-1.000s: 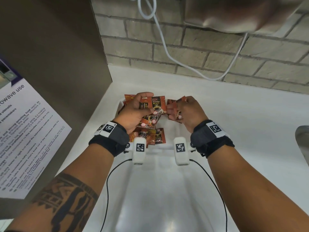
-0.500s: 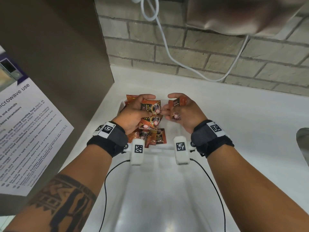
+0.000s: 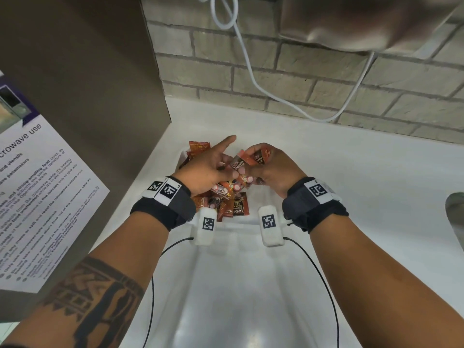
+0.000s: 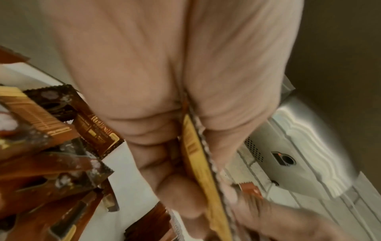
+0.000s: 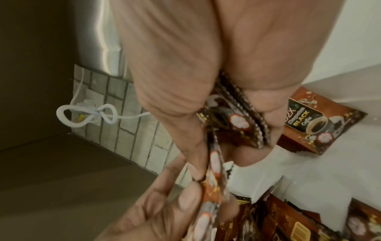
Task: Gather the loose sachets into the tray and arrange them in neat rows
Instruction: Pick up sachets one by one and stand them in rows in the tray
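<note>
Both hands meet above a white tray (image 3: 241, 224) that holds a loose heap of orange-brown coffee sachets (image 3: 232, 205). My right hand (image 3: 256, 169) grips a small bundle of sachets (image 3: 253, 156), seen edge-on in the right wrist view (image 5: 233, 117). My left hand (image 3: 222, 168) pinches one sachet (image 4: 198, 163) between thumb and curled fingers, right against that bundle, with its index finger pointing straight out. In the right wrist view the left fingertips (image 5: 185, 200) hold that sachet (image 5: 214, 171). More sachets (image 4: 51, 146) lie below the left hand, and one (image 5: 321, 122) lies face up.
A brown cabinet side with a printed microwave notice (image 3: 37, 187) stands close on the left. Behind the white counter (image 3: 351, 177) is a brick wall with a hanging white cable (image 3: 251, 79) and a steel appliance (image 3: 364, 21) above. A metal sink edge (image 3: 455, 214) shows at the right.
The hands have closed the gap between them above the tray. The left index finger has straightened out, and the left hand now pinches a sachet against the right hand's bundle.
</note>
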Demonstrator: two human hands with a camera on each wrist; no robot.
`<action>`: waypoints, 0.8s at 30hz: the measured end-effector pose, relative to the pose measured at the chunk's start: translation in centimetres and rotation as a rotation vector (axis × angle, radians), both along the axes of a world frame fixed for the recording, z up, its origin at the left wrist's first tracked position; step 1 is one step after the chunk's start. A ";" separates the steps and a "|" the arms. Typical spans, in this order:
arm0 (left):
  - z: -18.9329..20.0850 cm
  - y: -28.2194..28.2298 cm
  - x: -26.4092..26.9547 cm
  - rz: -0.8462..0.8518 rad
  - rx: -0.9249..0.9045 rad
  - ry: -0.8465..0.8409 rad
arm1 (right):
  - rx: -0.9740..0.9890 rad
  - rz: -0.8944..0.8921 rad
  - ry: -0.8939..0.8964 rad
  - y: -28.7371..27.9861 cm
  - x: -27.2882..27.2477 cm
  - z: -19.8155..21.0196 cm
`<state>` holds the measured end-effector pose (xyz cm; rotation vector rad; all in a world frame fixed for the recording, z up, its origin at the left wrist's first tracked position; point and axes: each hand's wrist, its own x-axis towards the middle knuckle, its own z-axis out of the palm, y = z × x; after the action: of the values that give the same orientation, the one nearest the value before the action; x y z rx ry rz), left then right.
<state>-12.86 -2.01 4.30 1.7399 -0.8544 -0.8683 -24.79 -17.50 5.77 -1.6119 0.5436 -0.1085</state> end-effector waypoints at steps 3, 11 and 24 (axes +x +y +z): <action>0.3 0.2 0.5 0.068 0.007 -0.090 | 0.060 0.070 0.062 -0.5 -0.2 0.0; 0.0 -0.3 0.2 0.226 -0.082 -0.091 | 0.280 -0.052 0.012 -1.0 -0.3 0.1; 1.1 -0.8 -0.6 0.130 -0.102 -0.159 | 0.226 0.085 0.061 -1.2 -0.2 0.4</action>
<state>-13.43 -2.76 5.40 1.7706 -0.8629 -0.5971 -25.00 -18.70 6.20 -1.4188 0.5145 0.0643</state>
